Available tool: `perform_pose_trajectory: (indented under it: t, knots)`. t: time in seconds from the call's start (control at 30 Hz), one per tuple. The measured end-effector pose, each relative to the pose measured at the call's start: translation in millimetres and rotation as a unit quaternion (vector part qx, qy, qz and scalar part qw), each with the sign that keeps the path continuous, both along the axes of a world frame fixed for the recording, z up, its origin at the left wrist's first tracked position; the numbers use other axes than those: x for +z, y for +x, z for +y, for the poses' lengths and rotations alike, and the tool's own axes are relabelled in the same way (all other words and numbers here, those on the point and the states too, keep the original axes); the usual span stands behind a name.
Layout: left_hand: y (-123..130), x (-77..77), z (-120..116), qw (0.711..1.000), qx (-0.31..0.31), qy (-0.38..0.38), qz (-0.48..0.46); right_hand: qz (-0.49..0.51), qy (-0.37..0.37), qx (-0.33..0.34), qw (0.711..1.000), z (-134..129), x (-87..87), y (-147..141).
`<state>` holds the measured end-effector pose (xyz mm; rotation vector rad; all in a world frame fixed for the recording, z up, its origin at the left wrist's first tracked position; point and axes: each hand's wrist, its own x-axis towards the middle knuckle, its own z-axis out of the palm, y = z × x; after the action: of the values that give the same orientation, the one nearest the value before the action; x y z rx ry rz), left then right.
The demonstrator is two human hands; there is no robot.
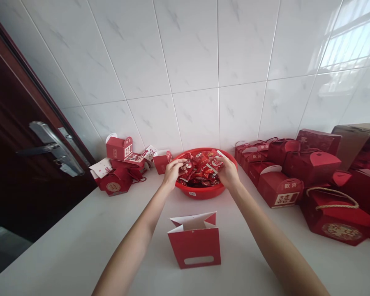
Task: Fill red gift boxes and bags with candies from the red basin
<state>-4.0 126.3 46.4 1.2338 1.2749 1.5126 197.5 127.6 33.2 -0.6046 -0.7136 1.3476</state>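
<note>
A red plastic basket [200, 194] full of red-wrapped candy packets [202, 158] stands against the wall. Over its left side, my left hand [172, 172] is closed on a small red candy packet [186, 167]. My right hand [228, 172] reaches over the right side, its fingers closed on a red packet with white edges [215, 161]; part of that packet is hidden by the hand. Nearer to me, between my forearms, a red paper gift bag [195, 246] stands upright with its top open and a pale oval window low on its front.
Red gift boxes [119, 148] are piled at the left, with a small red box [162, 161] beside the basket. Several more boxes [280, 187] line the right side, including one with a rope handle [339, 218]. A dark door [15, 123] borders the white table [80, 242].
</note>
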Motion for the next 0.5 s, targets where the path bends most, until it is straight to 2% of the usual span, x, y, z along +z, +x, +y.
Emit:
perform_pose_trajectory:
  t: [0.1, 0.23, 0.37, 0.5]
  knots:
    - [-2.2, -1.5, 4.3, 1.0, 0.024, 0.005, -0.008, 0.02, -0.006, 0.005, 1.0, 2.1, -0.3, 1.8]
    - [0.9, -0.7, 3.8, 1.0, 0.023, 0.007, 0.014, 0.037, -0.011, 0.013, 0.999, 1.8, 0.3, 1.2]
    - [5.2, 1.4, 3.4, 0.997, 0.025, 0.01, 0.072, 0.036, -0.015, 0.023, 0.999, 0.5, 1.3, 0.3]
    - [0.5, 2.7, 4.8, 0.984, 0.056, 0.007, 0.167, 0.028, -0.014, 0.02, 0.999, 0.9, 0.8, 0.0]
